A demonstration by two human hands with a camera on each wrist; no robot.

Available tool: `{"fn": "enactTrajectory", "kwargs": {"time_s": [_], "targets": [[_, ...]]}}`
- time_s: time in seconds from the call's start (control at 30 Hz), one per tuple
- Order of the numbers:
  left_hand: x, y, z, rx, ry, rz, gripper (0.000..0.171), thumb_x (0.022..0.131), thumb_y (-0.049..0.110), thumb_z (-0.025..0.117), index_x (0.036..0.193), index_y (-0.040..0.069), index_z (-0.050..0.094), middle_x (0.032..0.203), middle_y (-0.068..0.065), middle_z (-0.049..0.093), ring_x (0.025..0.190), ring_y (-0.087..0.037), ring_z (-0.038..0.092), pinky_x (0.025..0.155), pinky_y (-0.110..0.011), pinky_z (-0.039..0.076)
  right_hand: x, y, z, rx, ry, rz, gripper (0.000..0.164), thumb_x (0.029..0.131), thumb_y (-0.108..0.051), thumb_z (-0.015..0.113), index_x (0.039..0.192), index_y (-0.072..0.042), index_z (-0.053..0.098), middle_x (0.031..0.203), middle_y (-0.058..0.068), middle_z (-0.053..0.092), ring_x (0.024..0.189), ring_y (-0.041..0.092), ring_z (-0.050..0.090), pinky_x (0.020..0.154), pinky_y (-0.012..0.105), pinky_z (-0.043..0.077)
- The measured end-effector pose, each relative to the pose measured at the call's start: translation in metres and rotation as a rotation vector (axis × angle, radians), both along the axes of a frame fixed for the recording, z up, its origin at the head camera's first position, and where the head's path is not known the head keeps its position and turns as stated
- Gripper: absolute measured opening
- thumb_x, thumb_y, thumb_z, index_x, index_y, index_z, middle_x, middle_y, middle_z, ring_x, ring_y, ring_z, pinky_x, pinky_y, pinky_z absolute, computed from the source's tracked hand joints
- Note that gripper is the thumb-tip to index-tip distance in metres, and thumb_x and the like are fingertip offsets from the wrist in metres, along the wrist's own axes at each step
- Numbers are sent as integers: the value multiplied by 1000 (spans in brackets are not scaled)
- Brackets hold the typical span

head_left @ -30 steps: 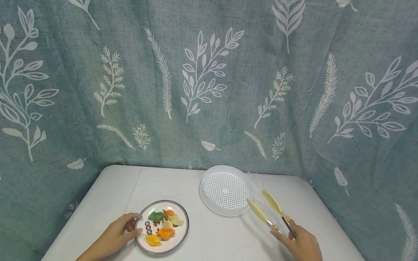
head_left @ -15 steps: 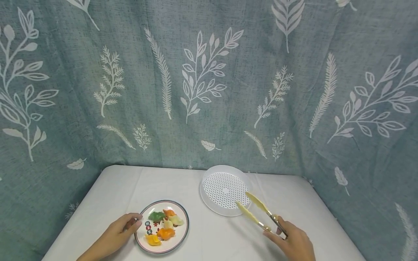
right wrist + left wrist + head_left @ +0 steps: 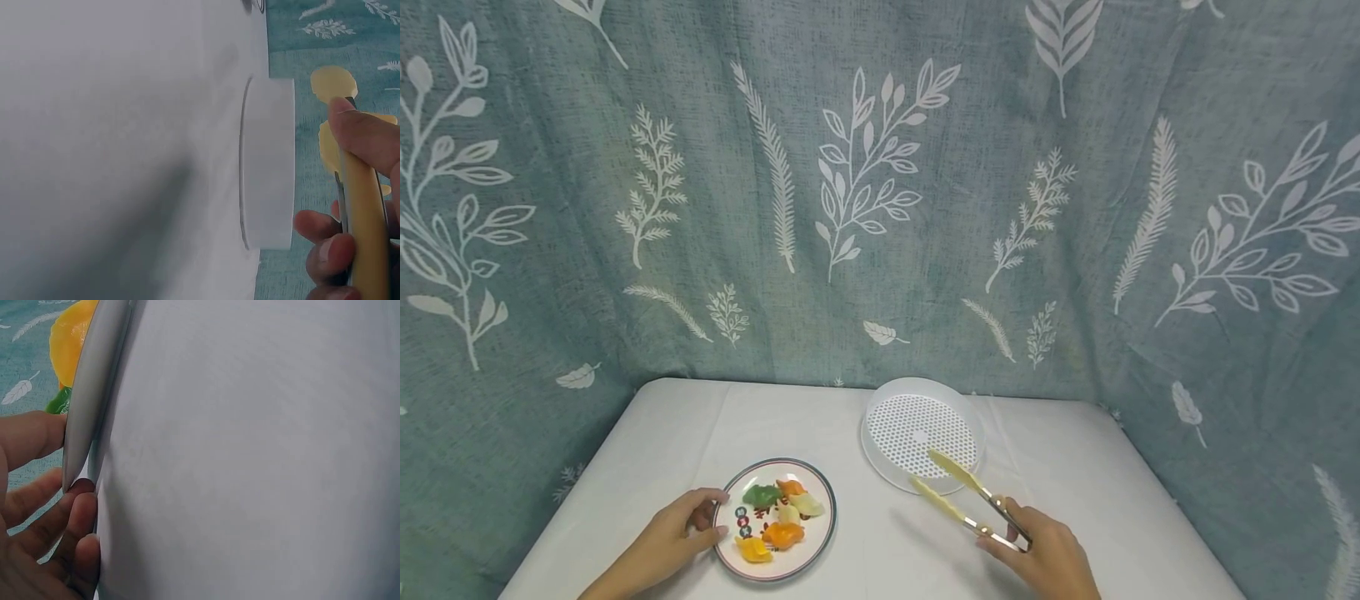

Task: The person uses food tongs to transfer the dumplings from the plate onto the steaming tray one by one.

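My left hand (image 3: 662,542) holds the near-left rim of a round white plate (image 3: 811,550) with dark and red rim lines. In the left wrist view the thumb lies on the plate's (image 3: 94,394) upper side, the other fingertips under its edge. Several dumpling-shaped pieces lie on the plate: green (image 3: 762,497), orange (image 3: 782,536), yellow (image 3: 752,549) and pale ones (image 3: 807,504). My right hand (image 3: 1045,550) grips metal tongs (image 3: 955,469) with yellowish tips. The tongs' arms stand apart with nothing between them, overlapping the near edge of a white perforated steamer basket (image 3: 917,429).
The steamer basket stands near the back of the table, right of the plate. A white cloth covers the table (image 3: 797,425). Behind it and on both sides hangs a green-blue curtain (image 3: 880,250) with white leaf prints.
My right hand has moved the tongs leftward, from the right of the steamer basket to its near edge. The left hand's thumb lifted slightly and came back to the plate; the plate stays in place.
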State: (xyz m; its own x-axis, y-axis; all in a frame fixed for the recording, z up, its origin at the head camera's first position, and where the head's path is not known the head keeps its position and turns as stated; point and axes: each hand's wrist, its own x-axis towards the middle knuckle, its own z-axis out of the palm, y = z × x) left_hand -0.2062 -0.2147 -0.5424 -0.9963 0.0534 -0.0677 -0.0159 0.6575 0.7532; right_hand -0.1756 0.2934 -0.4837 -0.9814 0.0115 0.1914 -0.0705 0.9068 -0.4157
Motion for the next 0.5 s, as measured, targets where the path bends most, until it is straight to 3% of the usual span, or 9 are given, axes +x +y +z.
{"fn": "enactTrajectory", "kwargs": {"time_s": [0.27,0.5], "targets": [[1,-2,0,-3,33,-2,53,84,31,85,127,10,64,104,2,61,88,-13,54,77,-33,49,-1,-20,-4,-4,38,100,45,73,-57,87,79,-20,61,62,-10,41,55,4,35,53,24,33],[0,-2,-3,5,17,23,53,82,34,86,126,13,65,103,2,61,89,-14,54,77,-33,48,-1,-34,-11,-8,94,220,46,73,-56,87,77,-22,55,62,-12,42,55,-1,32,50,22,31]]}}
